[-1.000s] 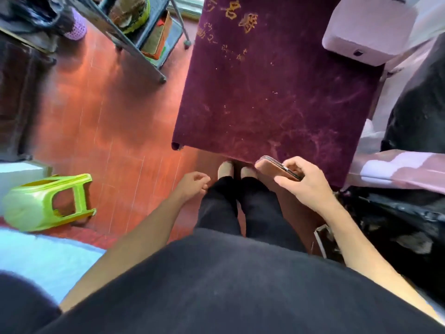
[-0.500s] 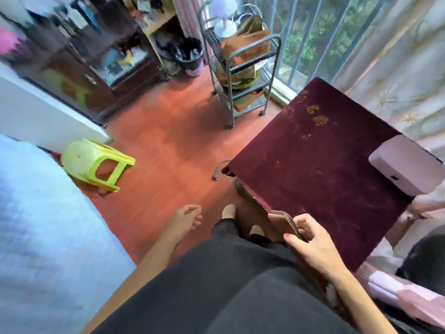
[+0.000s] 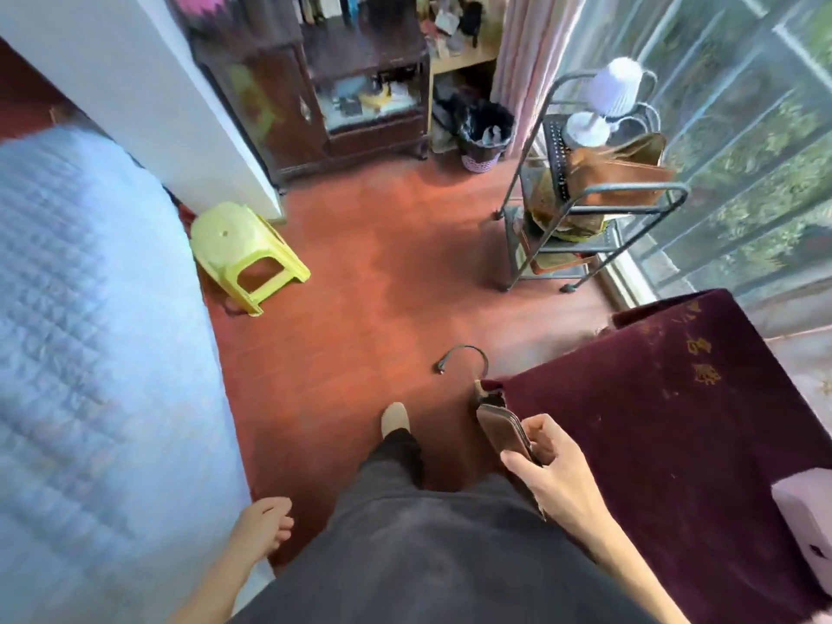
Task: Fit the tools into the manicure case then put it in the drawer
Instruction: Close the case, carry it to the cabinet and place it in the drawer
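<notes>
Since a second ago the view has swung up from the feet and across the room, and the right hand point(image 3: 556, 472) has carried the flat brown leather manicure case point(image 3: 503, 429) from over the front edge of the maroon velvet-covered table point(image 3: 666, 443) round to its near left corner. That hand is curled around the case, thumb on the near face and fingers behind, holding it edge-on and closed, so the tools look to be inside already. The case sits just beside the table corner, touching or nearly touching the cloth's hem; I cannot tell which. The left hand point(image 3: 263, 526), well left of the table, hangs loosely half-open with nothing in it.

Further out from the table corner, a dark curved cable end point(image 3: 463, 355) lies on the red floor, a lime-green plastic stool point(image 3: 245, 254) stands far to the left by the pale blue quilted bed point(image 3: 90, 331), and a grey metal trolley point(image 3: 585, 218) stands beyond.

No drawer is plainly visible; the fitting step seems done, and the stowing step is under way, perhaps toward something under the cloth.
</notes>
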A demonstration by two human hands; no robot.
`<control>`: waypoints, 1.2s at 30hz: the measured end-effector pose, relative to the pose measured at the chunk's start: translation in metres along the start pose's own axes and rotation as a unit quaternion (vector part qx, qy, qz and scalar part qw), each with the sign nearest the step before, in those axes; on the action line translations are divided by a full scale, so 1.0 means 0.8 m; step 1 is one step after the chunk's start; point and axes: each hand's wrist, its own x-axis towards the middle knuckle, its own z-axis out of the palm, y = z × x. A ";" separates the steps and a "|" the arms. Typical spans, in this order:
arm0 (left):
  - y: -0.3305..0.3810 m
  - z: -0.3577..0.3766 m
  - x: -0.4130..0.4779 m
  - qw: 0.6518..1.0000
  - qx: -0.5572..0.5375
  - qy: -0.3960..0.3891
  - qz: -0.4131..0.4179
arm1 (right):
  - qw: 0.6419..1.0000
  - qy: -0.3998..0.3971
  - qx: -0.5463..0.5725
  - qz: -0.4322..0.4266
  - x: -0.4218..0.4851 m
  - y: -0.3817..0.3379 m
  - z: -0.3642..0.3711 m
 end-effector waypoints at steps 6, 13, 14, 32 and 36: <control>0.144 -0.023 0.029 0.997 0.007 -0.026 0.067 | 1.000 0.001 0.007 -0.013 0.074 -0.085 0.033; 0.343 -0.039 0.061 0.980 -0.030 -0.045 0.189 | 0.998 -0.035 0.048 -0.021 0.167 -0.151 0.049; 0.365 -0.042 0.066 0.979 -0.031 -0.044 0.199 | 0.997 -0.044 0.059 -0.021 0.185 -0.163 0.050; 0.491 -0.162 0.176 0.999 -0.044 0.013 0.011 | 0.987 -0.129 0.091 0.004 0.545 -0.413 0.095; 0.544 -0.213 0.214 0.998 -0.054 0.014 -0.018 | 0.992 -0.106 0.069 0.016 0.616 -0.456 0.122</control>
